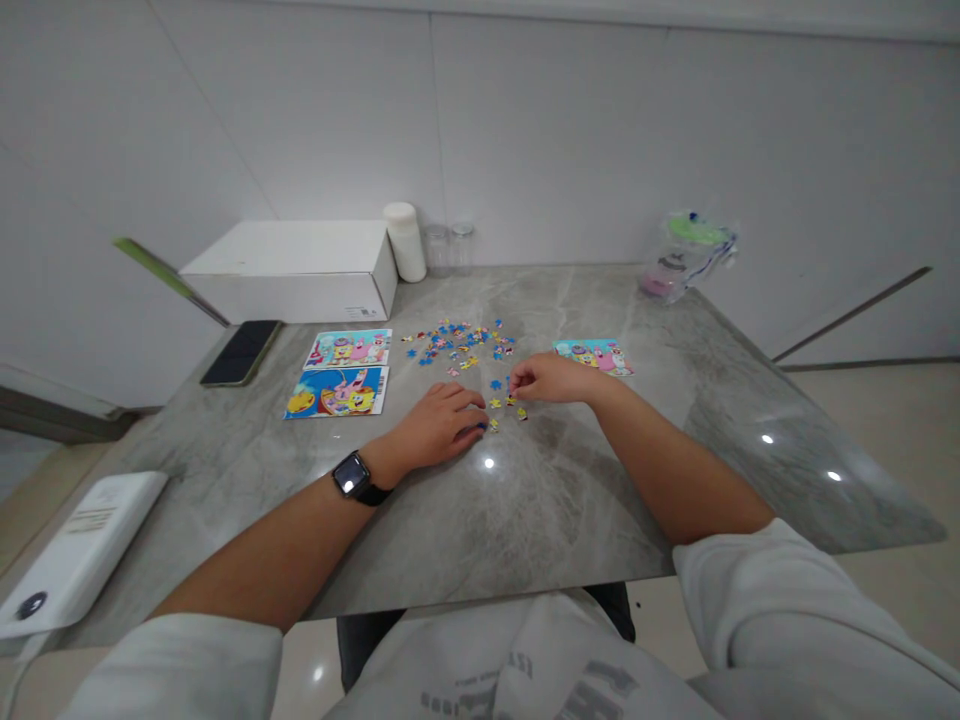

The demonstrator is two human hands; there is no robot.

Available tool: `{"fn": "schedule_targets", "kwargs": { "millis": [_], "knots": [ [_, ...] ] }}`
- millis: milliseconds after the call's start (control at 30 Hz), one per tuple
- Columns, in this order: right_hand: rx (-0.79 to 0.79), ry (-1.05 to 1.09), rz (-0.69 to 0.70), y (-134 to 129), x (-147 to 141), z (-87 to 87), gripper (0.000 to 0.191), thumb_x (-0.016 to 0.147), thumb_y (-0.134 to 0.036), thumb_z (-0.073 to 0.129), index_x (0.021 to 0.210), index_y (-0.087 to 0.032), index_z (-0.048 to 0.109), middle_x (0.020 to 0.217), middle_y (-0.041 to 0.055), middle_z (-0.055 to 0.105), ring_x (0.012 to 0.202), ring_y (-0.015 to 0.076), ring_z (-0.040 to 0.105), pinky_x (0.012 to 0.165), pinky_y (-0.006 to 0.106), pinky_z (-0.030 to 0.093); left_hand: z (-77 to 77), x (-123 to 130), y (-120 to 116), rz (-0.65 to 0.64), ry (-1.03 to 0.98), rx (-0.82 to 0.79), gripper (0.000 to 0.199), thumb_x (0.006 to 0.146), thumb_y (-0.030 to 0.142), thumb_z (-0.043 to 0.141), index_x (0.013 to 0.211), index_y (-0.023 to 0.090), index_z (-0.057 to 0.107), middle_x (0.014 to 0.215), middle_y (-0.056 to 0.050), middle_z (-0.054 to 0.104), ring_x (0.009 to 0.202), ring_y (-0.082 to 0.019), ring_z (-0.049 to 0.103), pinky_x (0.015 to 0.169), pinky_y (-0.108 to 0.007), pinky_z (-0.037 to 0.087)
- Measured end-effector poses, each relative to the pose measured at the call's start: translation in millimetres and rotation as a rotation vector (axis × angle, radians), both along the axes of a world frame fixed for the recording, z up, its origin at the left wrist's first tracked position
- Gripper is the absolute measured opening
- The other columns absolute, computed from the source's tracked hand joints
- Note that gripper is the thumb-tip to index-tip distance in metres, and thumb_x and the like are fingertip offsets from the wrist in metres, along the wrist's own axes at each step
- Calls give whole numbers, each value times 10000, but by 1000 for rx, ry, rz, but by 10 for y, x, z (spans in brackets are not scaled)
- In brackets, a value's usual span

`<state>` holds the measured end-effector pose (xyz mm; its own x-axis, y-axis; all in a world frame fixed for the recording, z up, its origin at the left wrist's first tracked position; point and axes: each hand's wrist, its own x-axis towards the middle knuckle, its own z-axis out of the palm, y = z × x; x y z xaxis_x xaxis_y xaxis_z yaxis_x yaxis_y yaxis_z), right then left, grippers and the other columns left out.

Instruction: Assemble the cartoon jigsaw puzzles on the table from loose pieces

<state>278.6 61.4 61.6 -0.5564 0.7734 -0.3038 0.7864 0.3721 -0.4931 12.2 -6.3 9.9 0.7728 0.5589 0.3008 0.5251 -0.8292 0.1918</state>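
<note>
Pale sleeves (810,610) nearest, flanking the lower view. Grey table (555,530) under both hands. White box (289,272) beyond the left hand (442,425), off to its left. Left hand palm-down, fingers loosely curled; right hand (550,378) with thumb and fingertips drawn together. Too small to tell whether either pinches anything. Two picture cards (351,348) left of the left hand; third card (592,350) just behind the right wrist. Loose puzzle pieces (456,340): main scatter ahead of both hands, a few between them. Step, my reading: handling pieces singly; next move calls for a light fingertip pinch.
</note>
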Motion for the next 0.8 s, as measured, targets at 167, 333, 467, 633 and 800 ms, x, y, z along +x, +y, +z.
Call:
{"fn": "schedule_targets", "kwargs": {
  "millis": [167, 333, 467, 633, 800],
  "knots": [
    [-18, -33, 48, -37, -36, -2, 195, 875, -247, 671, 983, -179, 818, 882, 21, 797, 768, 153, 670, 689, 224, 433, 11, 18, -20, -38, 7, 3, 248, 1065, 343, 548, 1181, 262, 752, 1250, -77, 719, 1131, -240, 624, 989, -420, 444],
    [-12, -89, 89, -79, -84, -12, 205, 882, -261, 679, 1001, -190, 830, 926, 24, 814, 806, 158, 695, 703, 220, 435, 38, 21, -30, -102, 6, -12, 265, 1069, 337, 534, 1189, 248, 753, 1268, -73, 725, 1124, -233, 629, 980, -404, 453],
    [-20, -149, 113, -120, -133, -2, 198, 895, -283, 684, 995, -196, 832, 939, 27, 817, 830, 163, 705, 686, 219, 420, 60, 29, -34, -139, 18, -30, 276, 1065, 335, 533, 1202, 231, 749, 1278, -78, 732, 1122, -234, 632, 981, -408, 458],
    [-6, -228, 154, -176, -210, -8, 205, 912, -319, 685, 982, -195, 832, 907, 35, 813, 807, 165, 699, 662, 228, 394, 70, 33, -41, -161, 58, -26, 279, 1054, 338, 545, 1201, 230, 756, 1266, -81, 749, 1080, -239, 630, 953, -421, 460],
    [50, -286, 184, -229, -286, -37, 212, 932, -311, 663, 1007, -209, 833, 985, 51, 823, 866, 175, 711, 679, 235, 390, 67, 34, -44, -159, 64, -24, 294, 1053, 335, 543, 1227, 226, 754, 1275, -73, 753, 1102, -246, 614, 973, -426, 461]
  ]
}}
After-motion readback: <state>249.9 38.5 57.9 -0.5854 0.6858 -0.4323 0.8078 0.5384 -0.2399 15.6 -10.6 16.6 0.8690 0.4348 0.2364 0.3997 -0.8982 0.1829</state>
